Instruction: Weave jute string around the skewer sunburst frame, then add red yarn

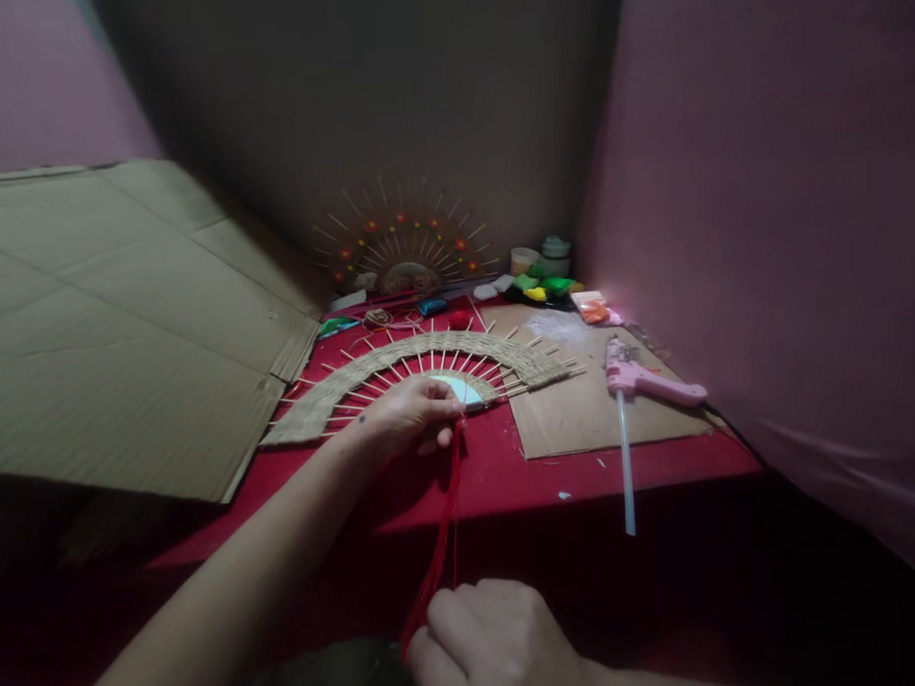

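Observation:
A bundle of red yarn [449, 503] runs taut between my two hands. Its upper end is pinched in my left hand [422, 414], in front of the woven fan [428, 346]. My right hand [490, 637] is closed round the lower end, near the bottom of the view, below the table edge. The fan is a half ring of tan weave on thin sticks that stick out like rays. At its hub is a pale half disc [466, 391], partly covered by my left hand.
A pink glue gun [654, 381] with a long glue stick lies on a cardboard sheet [551, 430] at right. Upright cardboard [112, 325] stands at left. Behind are a decorated fan [405, 245], a red yarn ball [460, 320], coloured packets [557, 285] and a jar [554, 255].

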The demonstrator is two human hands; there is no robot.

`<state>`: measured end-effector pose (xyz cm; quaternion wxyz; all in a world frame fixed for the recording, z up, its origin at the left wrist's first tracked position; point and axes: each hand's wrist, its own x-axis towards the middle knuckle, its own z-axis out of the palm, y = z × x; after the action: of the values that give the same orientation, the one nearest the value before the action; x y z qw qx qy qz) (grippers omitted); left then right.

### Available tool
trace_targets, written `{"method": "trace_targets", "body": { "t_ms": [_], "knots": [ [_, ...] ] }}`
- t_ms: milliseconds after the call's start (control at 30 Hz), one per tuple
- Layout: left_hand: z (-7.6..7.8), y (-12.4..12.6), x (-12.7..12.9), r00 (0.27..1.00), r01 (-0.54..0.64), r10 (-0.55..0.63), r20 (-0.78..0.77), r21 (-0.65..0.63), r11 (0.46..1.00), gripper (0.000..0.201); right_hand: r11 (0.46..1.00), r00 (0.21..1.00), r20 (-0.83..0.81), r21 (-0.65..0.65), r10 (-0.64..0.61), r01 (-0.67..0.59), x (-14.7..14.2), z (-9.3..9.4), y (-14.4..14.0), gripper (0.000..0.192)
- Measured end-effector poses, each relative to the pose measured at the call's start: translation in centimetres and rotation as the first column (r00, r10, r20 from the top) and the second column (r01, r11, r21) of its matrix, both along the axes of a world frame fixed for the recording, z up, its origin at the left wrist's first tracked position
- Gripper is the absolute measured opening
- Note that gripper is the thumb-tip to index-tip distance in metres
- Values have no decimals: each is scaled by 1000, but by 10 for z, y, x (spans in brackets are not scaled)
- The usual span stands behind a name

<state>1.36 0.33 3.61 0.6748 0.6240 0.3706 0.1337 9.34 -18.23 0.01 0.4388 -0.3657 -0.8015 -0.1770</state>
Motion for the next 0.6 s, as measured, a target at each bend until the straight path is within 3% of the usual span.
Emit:
{"method": "trace_targets", "body": {
  "t_ms": [300, 467, 600],
  "knots": [
    [13, -11, -14, 956, -277, 263, 133, 102, 956, 22, 995, 998, -63, 99, -4, 10, 10, 10, -6, 38],
    [20, -11, -27, 841, -488, 438, 319, 95, 868, 19, 997, 996, -47, -5, 81, -82, 22, 23, -10, 28],
    [27, -6, -34, 750, -595, 544, 377, 27, 803, 15, 980, 974, -128, -39, 189, -195, 35, 27, -10, 22]
  ]
}}
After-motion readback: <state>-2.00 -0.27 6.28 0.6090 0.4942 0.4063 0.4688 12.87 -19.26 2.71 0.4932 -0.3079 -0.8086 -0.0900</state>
